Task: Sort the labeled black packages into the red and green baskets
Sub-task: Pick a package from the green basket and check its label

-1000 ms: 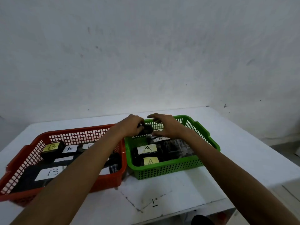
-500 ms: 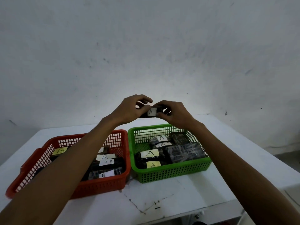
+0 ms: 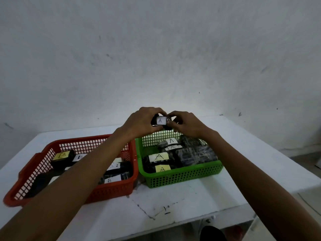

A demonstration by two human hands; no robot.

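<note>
We see dim, bluish light; the wall (image 3: 154, 96) glows brightest toward six o'clock from centre, its corners darker, everything slightly soft.

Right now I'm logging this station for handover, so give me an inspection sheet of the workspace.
Surface: white table, scuffed, pen marks near the front edge.
Job's things: red basket holds B-labelled packages; green basket holds A-labelled packages; small A package held up clear of both baskets.
Clutter: nothing seen.
Grips: left hand and right hand both pinch the small A package.
Cables: nothing seen.
Surroundings: marked white wall behind; dark object below the table edge, unclear.
</note>
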